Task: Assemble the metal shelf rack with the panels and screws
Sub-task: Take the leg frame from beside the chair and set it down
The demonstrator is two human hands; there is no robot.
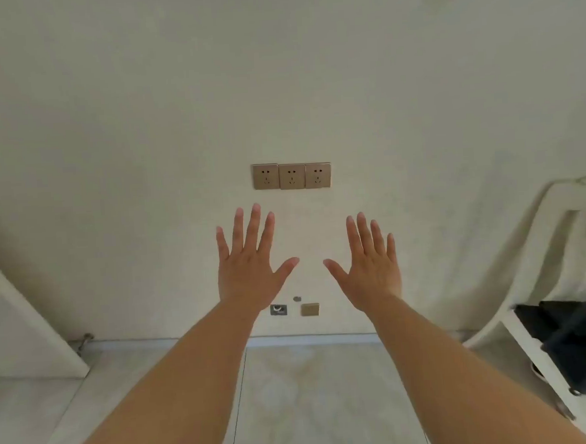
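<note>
At twelve o'clock, before the cream wall's three gold sockets (291, 176), your left hand (245, 271) and right hand (373, 271) are spread flat, holding nothing. No rack parts show; the dark frame (580, 345) at four o'clock may be it. Expect stiff, sharp-edged metal; grip panels by long edges.

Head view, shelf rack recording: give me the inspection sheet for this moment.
Surface: pale tiled floor, bare where visible.
Job's things: nothing seen; no panels or screws in view.
Clutter: dark bag on a white chair, right.
Hands: left hand and right hand raised, fingers spread, holding nothing.
Cables: nothing seen.
Surroundings: cream wall, three sockets, small plates near the skirting.
</note>
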